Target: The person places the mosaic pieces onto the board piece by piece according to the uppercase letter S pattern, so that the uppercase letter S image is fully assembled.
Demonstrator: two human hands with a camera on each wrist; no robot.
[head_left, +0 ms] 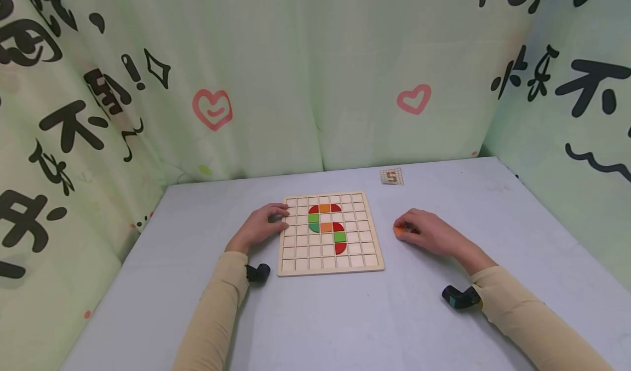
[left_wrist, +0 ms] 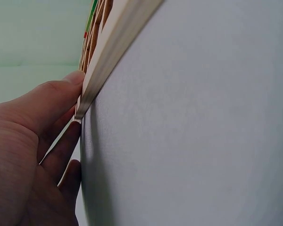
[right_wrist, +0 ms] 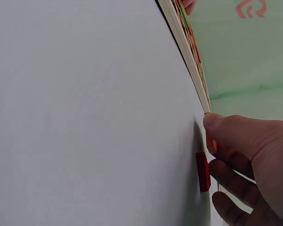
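A square wooden grid board [head_left: 296, 263] lies on the table, with red, orange and green pieces forming a bent path in its cells. Against its left edge rest the thumb and fingers of my left hand [head_left: 261, 226]; the left wrist view shows the thumb [left_wrist: 52, 94] at the rim. To the right of the board, my right hand [head_left: 429, 231] pinches a small orange piece [head_left: 399, 231] between thumb and finger. Below those fingers, the right wrist view shows a dark red piece [right_wrist: 203, 172] close to the table surface, hidden from the head view by the hand.
A small patterned card [head_left: 391, 176] lies near the table's back edge, beyond the board's right corner. The white-covered table [head_left: 315, 321] is bordered by green curtains [head_left: 266, 86] at the back and both sides. A black wrist camera sits on each sleeve.
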